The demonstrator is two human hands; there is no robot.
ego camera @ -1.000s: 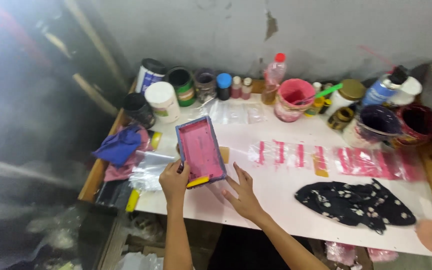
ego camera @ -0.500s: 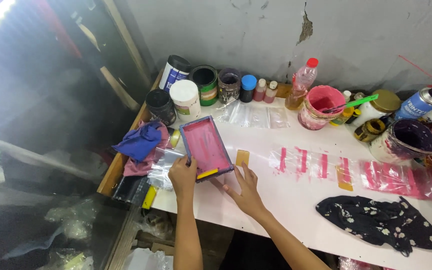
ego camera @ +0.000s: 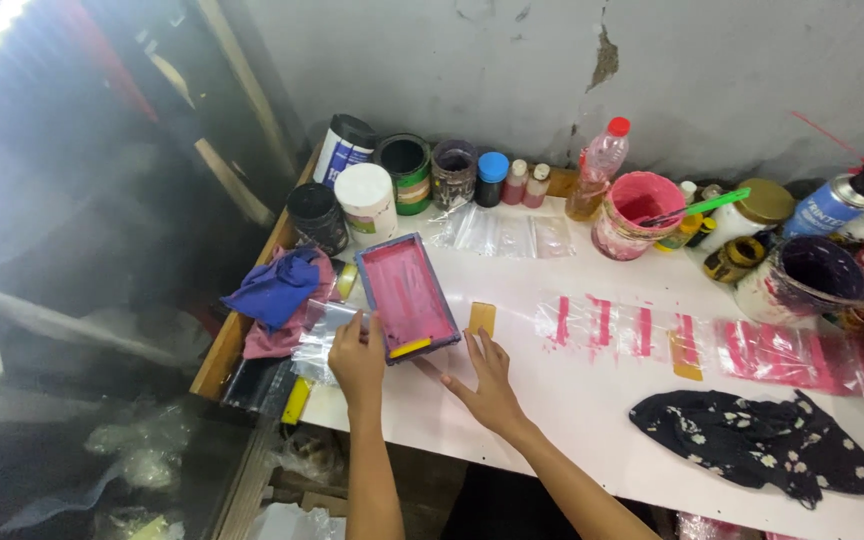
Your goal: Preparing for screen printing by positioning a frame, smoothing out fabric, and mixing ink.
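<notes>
A: What does the left hand do?
B: Its grip is clamped on the near left corner of a small frame, a dark-edged rectangle with a pink screen. A yellow strip lies across the frame's near end.

A: And the right hand?
B: It rests palm down on the white table, fingers spread apart and holding nothing, just right of the frame's near corner. One fingertip lies near a small tan card.

A: Where does the frame sit?
B: At the left part of the table, its near end on the surface and partly over a clear plastic bag. Left of it lies a blue cloth on a pink rag.

A: What stands behind the frame?
B: A row of pots along the wall: a white tub, a black jar, a green-banded can, and a bottle with a red cap. A pink bucket holds a green-handled tool.

A: And to the right?
B: Clear bags with pink stripes lie flat in a row. Nearer the table edge lies a black flowered cloth, well apart from both hands.
</notes>
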